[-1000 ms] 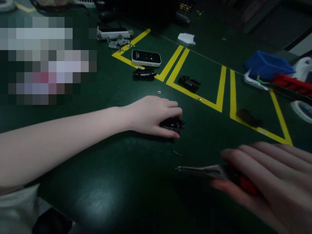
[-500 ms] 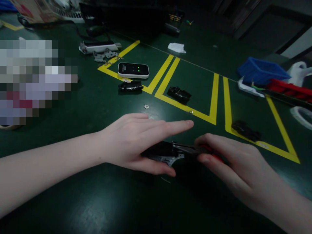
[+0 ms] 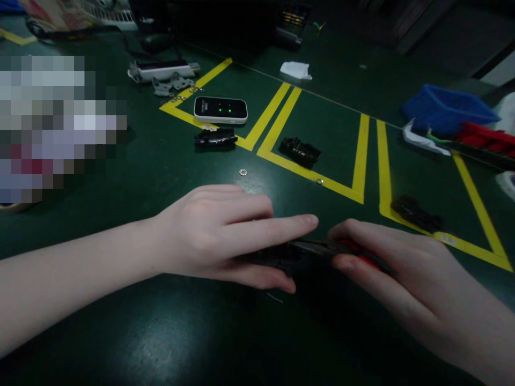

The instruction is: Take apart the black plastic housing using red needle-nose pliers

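My left hand (image 3: pixel 217 230) is closed around a dark plastic part (image 3: pixel 273 258), its index finger stretched out over the top and its thumb along the near side. Much of that part is hidden under the palm and in shadow. Red-handled pliers (image 3: pixel 317 246) are gripped in my right hand (image 3: pixel 394 273), their jaws pointing left and meeting the dark part; whether they pinch it I cannot tell. Beyond my left hand lies a small metal ring (image 3: pixel 243 172). A thin pale sliver (image 3: pixel 275 298) rests on the green table just below my left thumb.
Black plastic parts lie near yellow tape: one (image 3: pixel 216 138) by a white-edged device (image 3: pixel 221 110) with green lights, one (image 3: pixel 300 152) mid-table, another (image 3: pixel 417 213) at right. A second ring (image 3: pixel 319 182) sits on tape. A blue bin (image 3: pixel 448 110) and red object (image 3: pixel 486 140) stand far right.
My left index finger has lowered over the dark part, and the grey bracket-like piece at its near side has turned dark from view. The pliers stay at the part's right end. The view has shifted slightly.
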Available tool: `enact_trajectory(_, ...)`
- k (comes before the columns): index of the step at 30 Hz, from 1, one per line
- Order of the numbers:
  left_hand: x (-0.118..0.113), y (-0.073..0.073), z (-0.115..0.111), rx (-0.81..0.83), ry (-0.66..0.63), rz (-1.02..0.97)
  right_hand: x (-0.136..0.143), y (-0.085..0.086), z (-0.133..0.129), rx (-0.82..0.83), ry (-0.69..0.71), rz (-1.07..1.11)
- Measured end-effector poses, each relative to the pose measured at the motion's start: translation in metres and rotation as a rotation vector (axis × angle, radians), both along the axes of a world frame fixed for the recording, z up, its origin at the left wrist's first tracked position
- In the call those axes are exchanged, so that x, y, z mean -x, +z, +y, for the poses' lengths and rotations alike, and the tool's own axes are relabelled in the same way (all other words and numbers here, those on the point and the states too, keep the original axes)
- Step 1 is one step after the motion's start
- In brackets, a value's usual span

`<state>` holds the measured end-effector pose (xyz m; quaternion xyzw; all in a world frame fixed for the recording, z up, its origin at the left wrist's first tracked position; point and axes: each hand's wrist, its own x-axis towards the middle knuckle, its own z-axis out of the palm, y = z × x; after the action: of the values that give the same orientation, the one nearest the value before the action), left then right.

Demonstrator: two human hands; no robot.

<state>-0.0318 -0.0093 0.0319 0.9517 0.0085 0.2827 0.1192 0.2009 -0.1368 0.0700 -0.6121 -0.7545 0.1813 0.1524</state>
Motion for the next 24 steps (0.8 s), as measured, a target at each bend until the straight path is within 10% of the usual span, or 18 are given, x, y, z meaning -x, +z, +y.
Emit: enact_trajectory(24, -0.003, 0.002, 0.001, 0.012, -0.101, 0.130, -0.002, 0.014, -0.002, -0.098, 0.054, -0.141)
